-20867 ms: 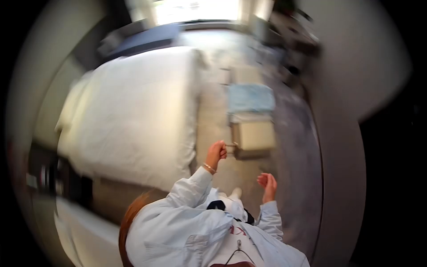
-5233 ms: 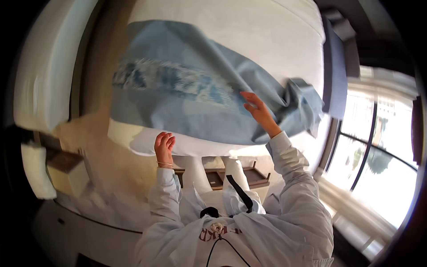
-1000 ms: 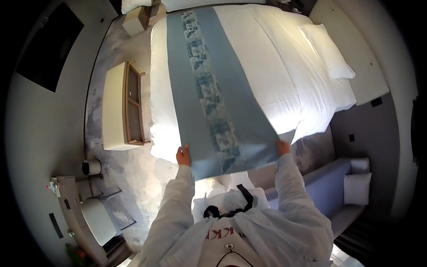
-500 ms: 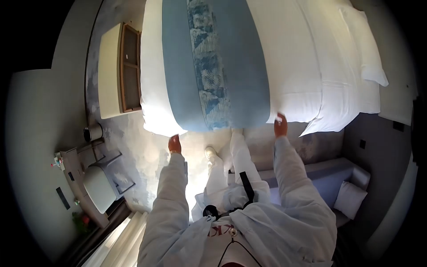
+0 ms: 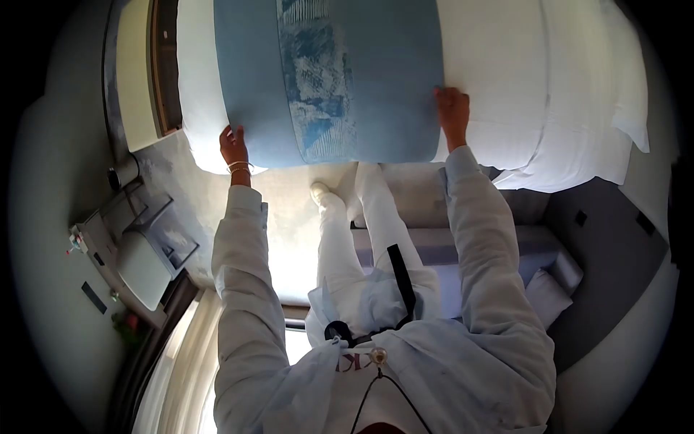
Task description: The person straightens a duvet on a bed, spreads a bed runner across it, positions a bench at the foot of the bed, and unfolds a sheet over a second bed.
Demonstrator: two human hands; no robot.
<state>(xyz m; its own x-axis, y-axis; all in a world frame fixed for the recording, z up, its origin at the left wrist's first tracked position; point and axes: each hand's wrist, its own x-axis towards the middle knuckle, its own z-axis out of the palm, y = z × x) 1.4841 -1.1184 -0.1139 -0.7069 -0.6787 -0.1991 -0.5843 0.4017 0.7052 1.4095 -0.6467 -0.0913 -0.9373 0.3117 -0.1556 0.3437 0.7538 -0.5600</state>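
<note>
A blue bed runner (image 5: pixel 394 79) with a patterned white-and-blue middle band lies across the white bed (image 5: pixel 495 79), its near end hanging over the bed's edge. My left hand (image 5: pixel 233 147), with bracelets at the wrist, pinches the runner's left edge close to the bed's near corner. At the runner's right edge, slightly farther up the bed, my right hand (image 5: pixel 453 112) has its fingers closed on the cloth. The runner looks mostly smooth between them.
A cream bench (image 5: pixel 136 79) lies on its side left of the bed. A chair (image 5: pixel 144 267) and desk (image 5: pixel 108 260) stand at the lower left, near a bin (image 5: pixel 124 172). Behind me to the right is a grey-blue sofa (image 5: pixel 499 249) with a white cushion (image 5: pixel 547 296).
Over the last second the runner's near end came down from my raised hands onto the bed. My hands were off its edges half a second ago; now they hold them, farther up the bed.
</note>
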